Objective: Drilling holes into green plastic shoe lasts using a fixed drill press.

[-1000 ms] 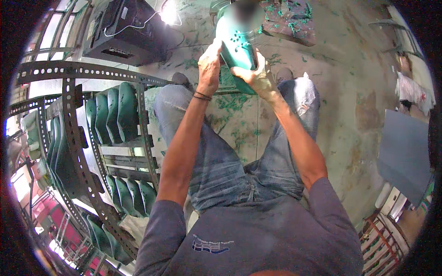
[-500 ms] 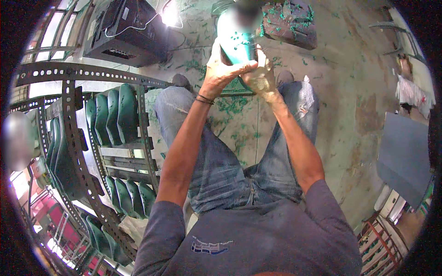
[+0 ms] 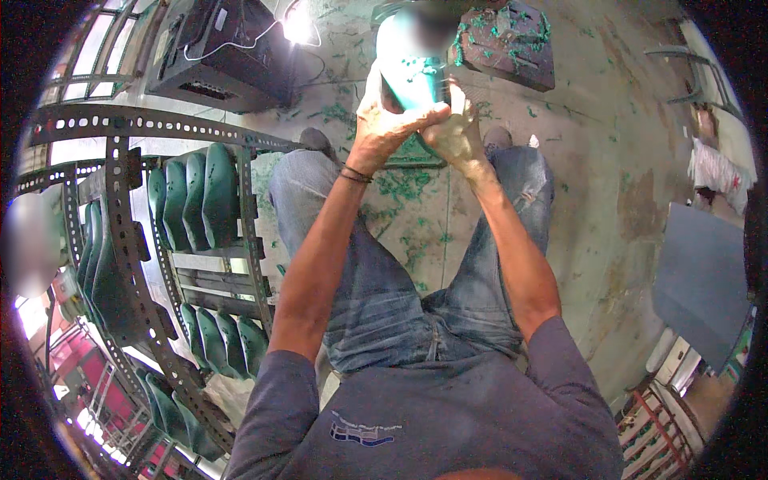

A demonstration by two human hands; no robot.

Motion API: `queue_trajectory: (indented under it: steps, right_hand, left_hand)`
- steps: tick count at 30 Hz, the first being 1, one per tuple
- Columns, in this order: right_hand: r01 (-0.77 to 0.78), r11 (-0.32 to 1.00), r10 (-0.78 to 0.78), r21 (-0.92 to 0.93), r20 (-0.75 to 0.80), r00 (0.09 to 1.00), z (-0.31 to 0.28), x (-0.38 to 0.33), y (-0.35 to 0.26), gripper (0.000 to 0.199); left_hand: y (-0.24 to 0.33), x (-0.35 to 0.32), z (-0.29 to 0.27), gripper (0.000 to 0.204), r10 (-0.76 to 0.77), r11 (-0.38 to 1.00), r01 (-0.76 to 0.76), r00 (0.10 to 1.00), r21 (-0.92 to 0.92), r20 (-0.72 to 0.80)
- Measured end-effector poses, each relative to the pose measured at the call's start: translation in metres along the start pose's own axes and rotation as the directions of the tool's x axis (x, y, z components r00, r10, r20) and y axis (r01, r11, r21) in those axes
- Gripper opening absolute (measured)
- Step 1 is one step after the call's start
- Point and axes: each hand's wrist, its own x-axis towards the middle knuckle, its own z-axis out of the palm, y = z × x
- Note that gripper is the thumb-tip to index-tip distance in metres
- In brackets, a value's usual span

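A bright green curved, moulded piece (image 3: 417,86) is held up at the top middle, washed out by strong light. My left hand (image 3: 382,126) grips its left side and lower end, with the thumb stretched across toward the right hand. Against the lower right edge of the piece, my right hand (image 3: 458,136) is closed with fingers bent upward. Whether a small tool sits in those right fingers is too hidden to tell. Small green scraps or marks show on the face of the piece, and a blurred patch covers its upper end.
A metal rack (image 3: 120,124) at left carries several dark green curved pieces (image 3: 214,196). Ahead stand a black box (image 3: 228,60), a bright lamp (image 3: 298,28) and a dark block (image 3: 512,48) strewn with green scraps. Green trimmings (image 3: 404,186) litter the floor. A grey panel (image 3: 698,280) leans at right.
Both hands keep nearly the same place and hold. The green piece has shifted very slightly, and the marks on its face look different. The view has moved a little.
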Motion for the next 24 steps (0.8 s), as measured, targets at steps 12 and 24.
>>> queue_trajectory:
  steps: [12, 24]
  right_hand:
    - [-0.112, 0.970, 0.130, 0.218, -0.070, 0.989, -0.009, 0.013, -0.010, 0.061]
    - [-0.363, 0.902, 0.318, 0.235, 0.207, 0.925, -0.011, -0.002, -0.017, 0.080]
  left_hand:
    - [-0.002, 0.001, -0.005, 0.079, 0.103, 0.986, -0.105, 0.994, 0.128, 0.020]
    - [-0.040, -0.006, -0.018, 0.080, -0.007, 0.974, 0.034, 0.993, 0.223, -0.122]
